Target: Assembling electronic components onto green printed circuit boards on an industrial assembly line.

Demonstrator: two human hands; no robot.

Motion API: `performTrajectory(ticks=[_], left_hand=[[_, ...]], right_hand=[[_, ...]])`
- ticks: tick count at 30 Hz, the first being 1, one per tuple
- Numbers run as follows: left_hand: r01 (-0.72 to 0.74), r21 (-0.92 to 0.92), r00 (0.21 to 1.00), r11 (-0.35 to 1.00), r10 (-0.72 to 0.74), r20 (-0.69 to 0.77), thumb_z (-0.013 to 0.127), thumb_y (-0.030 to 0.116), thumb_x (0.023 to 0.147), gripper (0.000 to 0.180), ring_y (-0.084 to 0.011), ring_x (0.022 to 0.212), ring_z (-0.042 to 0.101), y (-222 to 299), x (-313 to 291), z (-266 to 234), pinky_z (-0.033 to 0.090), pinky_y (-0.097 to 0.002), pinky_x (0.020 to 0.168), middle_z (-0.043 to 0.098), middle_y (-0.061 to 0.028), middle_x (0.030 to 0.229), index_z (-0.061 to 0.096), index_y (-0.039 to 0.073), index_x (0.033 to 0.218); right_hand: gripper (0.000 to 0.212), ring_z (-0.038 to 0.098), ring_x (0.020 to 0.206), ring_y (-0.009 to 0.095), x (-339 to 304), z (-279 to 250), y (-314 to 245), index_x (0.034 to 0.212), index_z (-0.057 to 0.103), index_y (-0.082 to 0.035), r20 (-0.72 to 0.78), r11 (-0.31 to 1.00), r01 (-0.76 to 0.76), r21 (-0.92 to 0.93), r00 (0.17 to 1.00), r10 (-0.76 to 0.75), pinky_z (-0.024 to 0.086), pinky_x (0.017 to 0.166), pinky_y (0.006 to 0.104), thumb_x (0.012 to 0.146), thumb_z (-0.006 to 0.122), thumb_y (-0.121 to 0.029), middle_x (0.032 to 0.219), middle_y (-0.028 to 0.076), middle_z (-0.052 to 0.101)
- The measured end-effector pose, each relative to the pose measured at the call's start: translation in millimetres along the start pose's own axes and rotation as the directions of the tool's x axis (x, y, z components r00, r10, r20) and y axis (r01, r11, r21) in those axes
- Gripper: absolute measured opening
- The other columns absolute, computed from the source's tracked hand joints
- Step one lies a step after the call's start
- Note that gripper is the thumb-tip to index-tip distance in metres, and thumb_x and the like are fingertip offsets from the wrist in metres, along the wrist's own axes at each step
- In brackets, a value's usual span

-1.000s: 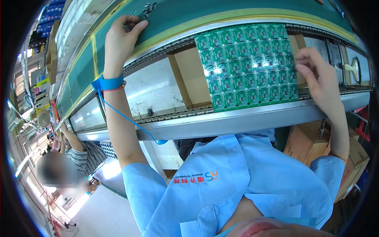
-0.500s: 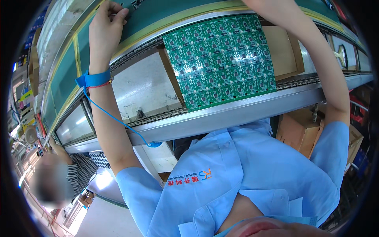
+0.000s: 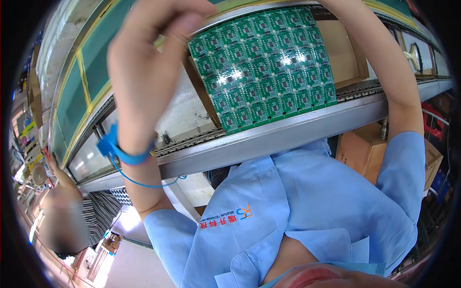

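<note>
A large green circuit board panel (image 3: 264, 67), patterned with repeating small boards and dark chips, lies across the conveyor rails in front of me. My left hand (image 3: 146, 62) is raised at the panel's left edge, closer to the camera and blurred. Its thumb and fingers are drawn together toward the panel's far left corner; whatever they pinch is too small or hidden. A blue wrist strap (image 3: 127, 149) with a cord circles that wrist. Only my right forearm (image 3: 384, 57) shows, reaching past the panel's far right corner; the hand is beyond the upper edge.
The near metal rail (image 3: 288, 113) runs between me and the panel, a chain along its inner side. Beyond lies a green mat (image 3: 98, 53) edged with yellow tape. Cardboard boxes (image 3: 362, 151) stand below at right. Another person (image 3: 67, 211) sits at far left.
My left hand has come back from the green mat toward me and right, to the panel's left edge. My right hand has slipped out past the upper edge.
</note>
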State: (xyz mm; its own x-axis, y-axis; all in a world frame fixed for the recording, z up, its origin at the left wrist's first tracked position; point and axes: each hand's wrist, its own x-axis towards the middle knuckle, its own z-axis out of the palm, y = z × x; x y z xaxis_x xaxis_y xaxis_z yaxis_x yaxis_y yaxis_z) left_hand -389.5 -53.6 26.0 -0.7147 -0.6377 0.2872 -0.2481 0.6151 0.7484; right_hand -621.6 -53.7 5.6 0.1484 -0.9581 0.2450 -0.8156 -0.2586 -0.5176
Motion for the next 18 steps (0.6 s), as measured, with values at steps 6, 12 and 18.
performTrajectory(ticks=[6, 12, 18], left_hand=[[-0.162, 0.119, 0.952, 0.979, 0.124, 0.279, 0.056, -0.013, 0.069, 0.033, -0.0269, 0.079, 0.059, 45.4, -40.1, 54.9, 0.048, -0.034, 0.068, 0.057, -0.0114, 0.088, 0.062, 0.002, 0.098], [-0.119, 0.203, 0.925, 0.972, 0.034, 0.378, 0.055, -0.008, 0.066, 0.042, -0.0312, 0.075, 0.057, 52.7, -40.0, 66.6, 0.046, -0.0388, 0.068, 0.057, -0.0131, 0.084, 0.056, 0.002, 0.107], [-0.138, 0.234, 0.918, 0.962, 0.036, 0.395, 0.056, -0.006, 0.07, 0.038, -0.0303, 0.069, 0.057, 59.7, -34.8, 68.5, 0.047, -0.0394, 0.064, 0.059, -0.0132, 0.083, 0.055, 0.001, 0.107]], right_hand=[[0.008, 0.063, 0.079, 0.035, -5.6, -2.2, -3.2, 0.08, 0.064, -0.001, -0.014, 0.996, 0.09, -0.021, 0.996, -0.09, 0.048, 0.071, 0.0428, 0.076, 0.06, -0.007, 0.08, 0.017, 0.066], [0.01, 0.064, 0.081, 0.035, -13.0, 10.1, 12.2, 0.077, 0.066, 0.0, -0.262, 0.982, 0.156, -0.104, 0.948, -0.178, 0.049, 0.072, 0.0425, 0.075, 0.057, -0.005, 0.082, 0.017, 0.067], [0.012, 0.064, 0.08, 0.035, -44.2, -29.5, -4.8, 0.08, 0.067, 0.0, -0.059, 0.989, 0.099, -0.105, 0.993, -0.106, 0.049, 0.072, 0.0422, 0.075, 0.057, -0.004, 0.082, 0.018, 0.067]])
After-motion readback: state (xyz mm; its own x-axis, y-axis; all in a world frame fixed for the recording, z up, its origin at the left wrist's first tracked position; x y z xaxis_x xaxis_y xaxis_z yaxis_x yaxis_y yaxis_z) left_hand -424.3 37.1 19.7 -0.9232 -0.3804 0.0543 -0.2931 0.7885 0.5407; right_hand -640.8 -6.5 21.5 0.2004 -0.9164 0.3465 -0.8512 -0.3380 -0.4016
